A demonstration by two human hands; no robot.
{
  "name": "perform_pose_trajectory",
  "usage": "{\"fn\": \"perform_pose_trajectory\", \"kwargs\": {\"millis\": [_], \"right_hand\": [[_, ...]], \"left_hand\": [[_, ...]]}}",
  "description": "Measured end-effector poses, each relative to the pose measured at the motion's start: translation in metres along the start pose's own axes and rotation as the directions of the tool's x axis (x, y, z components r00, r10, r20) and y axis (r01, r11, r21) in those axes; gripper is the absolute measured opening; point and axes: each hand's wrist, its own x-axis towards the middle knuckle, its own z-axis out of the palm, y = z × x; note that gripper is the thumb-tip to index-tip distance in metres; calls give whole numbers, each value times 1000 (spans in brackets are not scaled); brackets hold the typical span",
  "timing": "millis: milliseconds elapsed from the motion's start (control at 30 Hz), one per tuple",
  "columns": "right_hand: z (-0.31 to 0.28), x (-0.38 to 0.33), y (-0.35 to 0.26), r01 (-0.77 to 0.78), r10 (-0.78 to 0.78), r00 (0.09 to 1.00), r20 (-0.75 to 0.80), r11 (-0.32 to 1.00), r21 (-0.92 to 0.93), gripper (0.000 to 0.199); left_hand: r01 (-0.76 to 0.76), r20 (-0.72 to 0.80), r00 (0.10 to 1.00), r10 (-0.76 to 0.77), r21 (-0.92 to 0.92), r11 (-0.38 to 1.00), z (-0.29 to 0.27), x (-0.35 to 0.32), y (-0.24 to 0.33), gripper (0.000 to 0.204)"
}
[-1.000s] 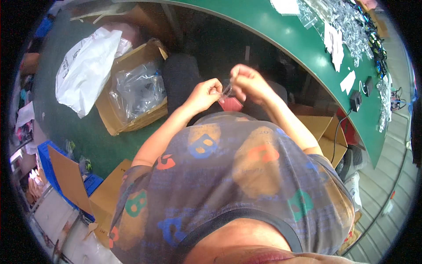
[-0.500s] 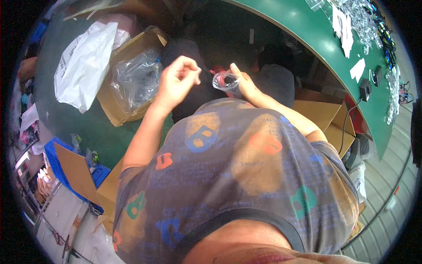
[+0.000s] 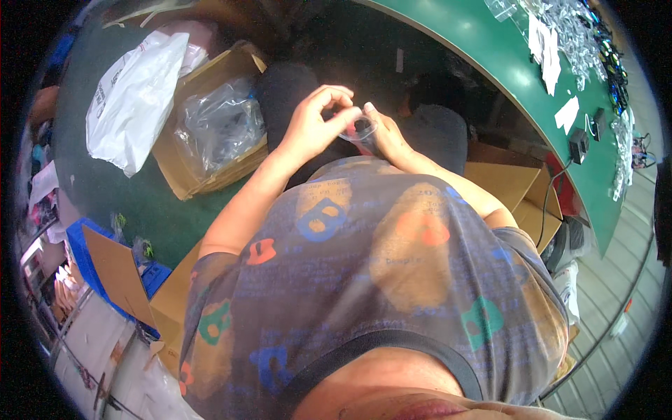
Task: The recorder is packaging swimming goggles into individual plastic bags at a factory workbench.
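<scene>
Above my lap, my right hand [image 3: 392, 142] holds a clear, round-mouthed plastic piece [image 3: 365, 137], its thumb raised along the rim. Something pinkish-red shows through the lower part of the plastic; its kind I cannot make out. My left hand [image 3: 316, 124] meets the plastic from the other side, fingers curled and thumb and fingertips closed at the rim. Whether the left fingertips also hold something small is hidden. Both forearms come up from the sides of my patterned shirt.
To the left, a cardboard box [image 3: 183, 175] holds clear plastic bags [image 3: 220, 126], with a white bag [image 3: 133, 105] beside it. A curved green table [image 3: 518, 77] bears clear plastic pieces [image 3: 570, 45], white papers [image 3: 544, 49] and a black adapter [image 3: 579, 145] with a cable. Another open carton [image 3: 500, 178] stands beneath.
My left hand has moved right and met the clear plastic piece at its rim. The right hand stays nearly in place. The pinkish-red thing between the hands shows less than before.
</scene>
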Motion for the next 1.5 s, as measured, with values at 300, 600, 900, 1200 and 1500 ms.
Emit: {"fn": "perform_pose_trajectory", "kwargs": {"millis": [300,600,900,1200,1500], "right_hand": [[5,-7,-22,96,-96,994,52,995,1,61],[-7,0,-6,-8,9,999,-39,999,34,65],[-1,-5,-11,89,-91,994,-58,995,-41,62],[7,8,6,191,-197,980,-14,963,-193,58],[-2,15,12,50,-49,998,-42,999,8,67]], "left_hand": [[193,14,978,-206,291,937,-21,-16,22,14],[238,-97,968,-231,71,969,-40,-17,40,28],[354,48,935,-352,-221,909,-34,-22,-4,23],[-310,141,943,301,700,644,11,-18,23,30],[-233,-86,957,277,338,912,-9,-9,24,15]]}}
